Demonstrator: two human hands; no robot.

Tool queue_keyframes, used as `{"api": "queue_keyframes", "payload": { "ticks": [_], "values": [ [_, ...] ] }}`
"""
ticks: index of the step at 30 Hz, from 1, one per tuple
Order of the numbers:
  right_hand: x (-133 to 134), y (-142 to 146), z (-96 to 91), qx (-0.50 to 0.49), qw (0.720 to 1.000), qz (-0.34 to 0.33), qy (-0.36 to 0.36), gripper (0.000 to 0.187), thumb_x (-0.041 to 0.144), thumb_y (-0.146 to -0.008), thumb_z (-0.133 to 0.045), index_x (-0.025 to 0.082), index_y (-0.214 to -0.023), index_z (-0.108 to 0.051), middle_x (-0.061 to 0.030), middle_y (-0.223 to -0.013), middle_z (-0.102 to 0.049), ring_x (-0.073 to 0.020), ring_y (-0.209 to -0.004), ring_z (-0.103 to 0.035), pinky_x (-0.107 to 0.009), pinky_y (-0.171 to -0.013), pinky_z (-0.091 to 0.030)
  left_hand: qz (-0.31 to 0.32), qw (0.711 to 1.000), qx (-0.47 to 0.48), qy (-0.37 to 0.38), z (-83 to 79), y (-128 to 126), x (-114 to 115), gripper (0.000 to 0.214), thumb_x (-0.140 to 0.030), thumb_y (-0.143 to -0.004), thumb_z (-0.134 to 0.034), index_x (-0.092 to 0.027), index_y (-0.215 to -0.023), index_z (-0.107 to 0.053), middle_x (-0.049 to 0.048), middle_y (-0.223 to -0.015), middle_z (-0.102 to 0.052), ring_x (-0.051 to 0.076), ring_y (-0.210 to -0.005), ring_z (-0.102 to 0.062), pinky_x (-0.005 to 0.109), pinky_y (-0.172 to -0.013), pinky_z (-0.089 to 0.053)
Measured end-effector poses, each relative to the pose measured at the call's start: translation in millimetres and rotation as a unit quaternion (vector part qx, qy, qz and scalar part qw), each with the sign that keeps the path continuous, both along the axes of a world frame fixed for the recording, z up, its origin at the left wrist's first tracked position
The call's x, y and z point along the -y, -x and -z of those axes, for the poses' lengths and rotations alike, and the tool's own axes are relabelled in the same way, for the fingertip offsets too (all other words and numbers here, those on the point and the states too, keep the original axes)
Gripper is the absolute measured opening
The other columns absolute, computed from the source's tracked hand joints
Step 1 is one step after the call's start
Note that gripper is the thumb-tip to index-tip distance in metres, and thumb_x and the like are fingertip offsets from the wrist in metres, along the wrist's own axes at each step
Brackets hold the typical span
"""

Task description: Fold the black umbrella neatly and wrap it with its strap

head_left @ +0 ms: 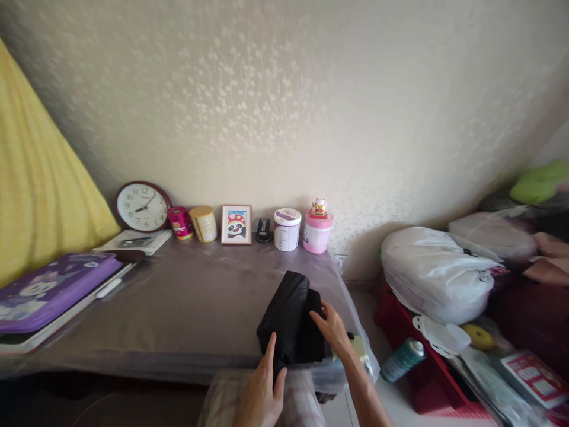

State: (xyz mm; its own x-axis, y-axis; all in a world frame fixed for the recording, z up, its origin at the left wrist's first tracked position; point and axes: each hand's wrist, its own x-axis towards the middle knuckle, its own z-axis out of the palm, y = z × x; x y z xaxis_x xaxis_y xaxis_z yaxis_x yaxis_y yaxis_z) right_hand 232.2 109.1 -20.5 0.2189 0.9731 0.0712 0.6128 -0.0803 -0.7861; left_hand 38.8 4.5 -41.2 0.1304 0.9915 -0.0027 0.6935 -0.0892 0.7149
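Observation:
A black folded fabric bundle, smooth and slightly shiny, lies near the front edge of the table; its exact kind is not clear. My left hand grips its near end, with the index finger along the side and the thumb across a narrow black part. At the right of the bundle, a flat black flap sticks out. My right hand holds this flap, fingertips on its upper side and the rest of the grip partly hidden.
Along the wall stand a clock, a pink can, a yellow tub, a panda picture frame and two lidded tubs. A purple case lies left. A red crate and spray can are right.

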Motion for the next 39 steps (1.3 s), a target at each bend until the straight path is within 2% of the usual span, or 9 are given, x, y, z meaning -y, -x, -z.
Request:
{"api": "queue_keyframes", "payload": {
  "ticks": [7, 14, 21, 25, 28, 34, 39],
  "values": [
    [10, 7, 0.9, -0.042, 0.999, -0.022, -0.017, 0.043, 0.029, -0.071, -0.056, 0.013, -0.111, -0.058, -0.0109, -0.098, -0.068, -0.0250, -0.094, -0.062, -0.034, -0.081, -0.047, -0.002, 1.000, 0.030, -0.008, 2.6, 1, -1, 0.058, -0.021, -0.089, -0.029, -0.012, -0.143, -0.011, 0.0072, -0.147, -0.027, 0.012, -0.130, -0.034, 0.025, -0.105, -0.030],
    [0, 34, -17.8, -0.077, 0.995, -0.046, -0.030, 0.043, 0.025, -0.067, -0.059, 0.011, -0.107, -0.061, -0.0002, -0.066, -0.061, -0.0166, -0.063, -0.058, -0.026, -0.060, -0.046, -0.003, 0.999, 0.033, 0.002, -1.4, 0, -1, 0.058, -0.022, -0.089, -0.031, -0.013, -0.143, -0.011, 0.0076, -0.145, -0.032, 0.013, -0.128, -0.038, 0.024, -0.102, -0.033],
    [-3, 58, -18.2, -0.108, 0.990, -0.092, -0.006, 0.043, 0.020, -0.068, -0.055, 0.009, -0.109, -0.057, 0.0035, -0.059, -0.057, -0.0131, -0.051, -0.054, -0.025, -0.053, -0.044, 0.000, 0.999, 0.029, 0.018, -8.3, -2, -2, 0.060, -0.020, -0.088, -0.031, -0.007, -0.143, -0.011, 0.0127, -0.143, -0.035, 0.016, -0.125, -0.042, 0.026, -0.101, -0.034],
    [-3, 65, -12.8, -0.111, 0.989, -0.092, -0.009, 0.041, 0.021, -0.069, -0.054, 0.011, -0.109, -0.055, 0.0030, -0.061, -0.058, -0.0138, -0.052, -0.057, -0.025, -0.054, -0.045, -0.002, 0.999, 0.036, 0.018, -5.8, -1, -2, 0.060, -0.021, -0.087, -0.032, -0.009, -0.143, -0.012, 0.0121, -0.143, -0.035, 0.016, -0.126, -0.042, 0.026, -0.102, -0.033],
    [0, 66, -12.2, -0.119, 0.986, -0.118, -0.017, 0.036, 0.023, -0.074, -0.050, 0.013, -0.108, -0.054, 0.0012, -0.065, -0.063, -0.0145, -0.056, -0.060, -0.026, -0.058, -0.047, -0.002, 0.999, 0.046, 0.016, -5.4, 0, -1, 0.061, -0.021, -0.087, -0.033, -0.009, -0.143, -0.010, 0.0120, -0.144, -0.033, 0.016, -0.127, -0.041, 0.026, -0.101, -0.034],
    [15, 68, -14.9, -0.064, 0.981, -0.173, -0.062, 0.035, 0.016, -0.072, -0.050, 0.018, -0.107, -0.054, -0.0006, -0.078, -0.068, -0.0156, -0.072, -0.062, -0.029, -0.071, -0.048, -0.002, 0.999, 0.049, 0.021, -16.1, -1, 1, 0.068, -0.018, -0.086, -0.034, -0.013, -0.144, 0.002, 0.0108, -0.147, -0.027, 0.015, -0.124, -0.044, 0.024, -0.096, -0.039],
    [29, 73, -11.5, -0.003, 0.973, -0.197, -0.120, 0.041, 0.006, -0.071, -0.047, 0.019, -0.109, -0.053, -0.0011, -0.087, -0.069, -0.0161, -0.078, -0.060, -0.031, -0.076, -0.049, 0.016, 1.000, -0.004, 0.015, -16.0, -2, 0, 0.061, -0.015, -0.086, -0.033, -0.012, -0.143, -0.012, 0.0124, -0.144, -0.033, 0.017, -0.124, -0.045, 0.026, -0.096, -0.039]
  ]
}}
